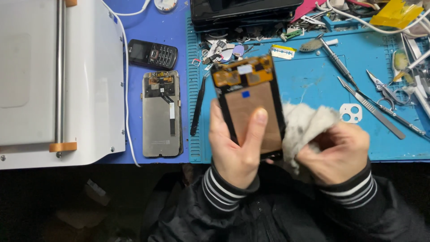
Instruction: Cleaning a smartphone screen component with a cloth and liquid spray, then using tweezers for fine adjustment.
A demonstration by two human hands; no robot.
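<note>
My left hand point(236, 148) grips a phone screen assembly point(249, 94), back side up, with a copper-coloured plate and orange flex parts at its top. The thumb lies across the plate's middle. My right hand point(337, 152) is closed on a dirty white cloth point(305, 123), which touches the assembly's right edge. Both hands hover over the near edge of the blue work mat point(309, 85).
A second screen assembly point(161, 114) and a small black keypad phone point(152, 54) lie left of the mat. Black tweezers point(197, 110), a white camera frame point(350, 113), scalpels, scissors and small parts lie around. A white machine point(58, 80) stands at the left.
</note>
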